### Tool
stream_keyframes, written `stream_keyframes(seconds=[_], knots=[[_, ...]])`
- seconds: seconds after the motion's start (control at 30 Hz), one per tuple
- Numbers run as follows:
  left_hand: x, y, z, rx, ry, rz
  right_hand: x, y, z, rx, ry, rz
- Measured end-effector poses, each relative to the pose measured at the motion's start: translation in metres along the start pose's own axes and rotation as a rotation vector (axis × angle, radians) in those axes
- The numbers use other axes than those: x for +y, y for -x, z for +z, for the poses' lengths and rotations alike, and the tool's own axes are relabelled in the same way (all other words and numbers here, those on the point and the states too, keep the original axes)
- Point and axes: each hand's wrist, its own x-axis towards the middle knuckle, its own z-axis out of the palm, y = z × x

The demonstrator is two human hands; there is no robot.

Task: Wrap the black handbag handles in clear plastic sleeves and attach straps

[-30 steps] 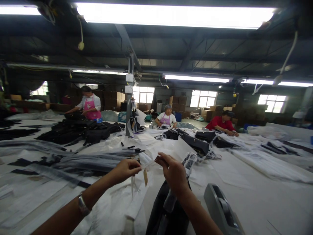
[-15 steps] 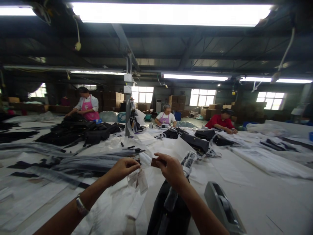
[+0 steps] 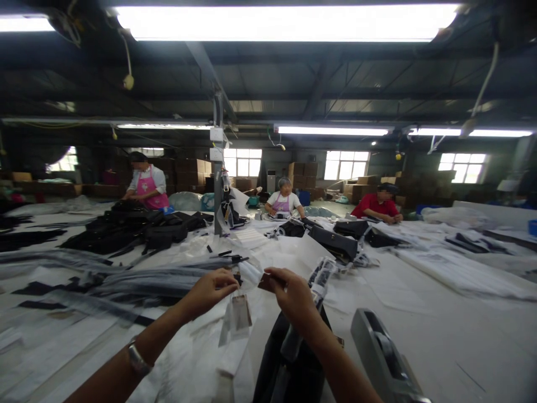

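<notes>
My left hand [image 3: 212,291] is raised over the table with its fingers pinched on the top of a small clear packet [image 3: 236,320], which hangs down with a brownish tag inside it. Close to its right, my right hand [image 3: 293,299] pinches a small dark brown piece [image 3: 265,281] between thumb and fingers. The two hands are a few centimetres apart. Below my right wrist lies a black bag [image 3: 289,364] with a plastic-wrapped strap across it.
A grey tape dispenser [image 3: 384,358] sits at the lower right. Plastic-wrapped dark straps [image 3: 159,280] lie to the left and black bags [image 3: 134,229] are piled farther back. A post [image 3: 217,184] stands mid-table. Three other people work at the far side.
The clear packet under my left hand has swung and now hangs straighter and lower. Both hands have stayed almost in place, and the view has tilted slightly.
</notes>
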Motion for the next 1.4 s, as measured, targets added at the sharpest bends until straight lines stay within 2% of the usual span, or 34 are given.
stream_keyframes(seconds=[0.27, 0.4, 0.5, 0.57, 0.67, 0.73, 0.8, 0.9, 1.0, 1.1, 1.27, 1.4], knots=[[-0.001, 0.003, 0.000, -0.006, -0.033, 0.036, 0.000, 0.009, 0.002, -0.061, 0.018, 0.048], [0.002, 0.003, -0.002, 0.061, -0.024, -0.021, 0.002, 0.006, 0.001, 0.031, 0.019, 0.121], [0.003, 0.005, 0.001, 0.110, -0.002, -0.097, 0.001, 0.004, 0.001, 0.054, -0.026, 0.115], [0.003, 0.007, 0.005, 0.120, 0.046, -0.149, -0.002, 0.005, 0.003, 0.039, -0.110, 0.093], [0.001, 0.009, 0.013, 0.135, 0.102, -0.173, -0.008, 0.008, 0.008, -0.041, -0.398, 0.099], [-0.002, 0.010, 0.014, 0.158, 0.087, -0.153, -0.010, 0.009, 0.011, -0.055, -0.625, 0.169], [-0.007, 0.011, 0.013, 0.192, 0.030, -0.116, -0.009, 0.008, 0.012, 0.007, -0.744, 0.269], [-0.017, 0.015, 0.010, 0.216, -0.078, -0.056, -0.001, 0.005, 0.013, 0.147, -0.765, 0.371], [-0.024, 0.018, 0.008, 0.191, -0.145, -0.035, 0.007, 0.002, 0.013, 0.228, -0.782, 0.392], [-0.029, 0.013, 0.005, 0.190, -0.182, -0.049, 0.007, 0.000, 0.013, 0.207, -0.827, 0.416], [-0.033, -0.011, -0.005, 0.232, -0.212, -0.107, -0.007, 0.000, 0.008, 0.165, -0.923, 0.453], [-0.011, -0.016, 0.005, 0.216, -0.157, -0.154, -0.018, 0.004, -0.001, 0.142, -1.063, 0.486]])
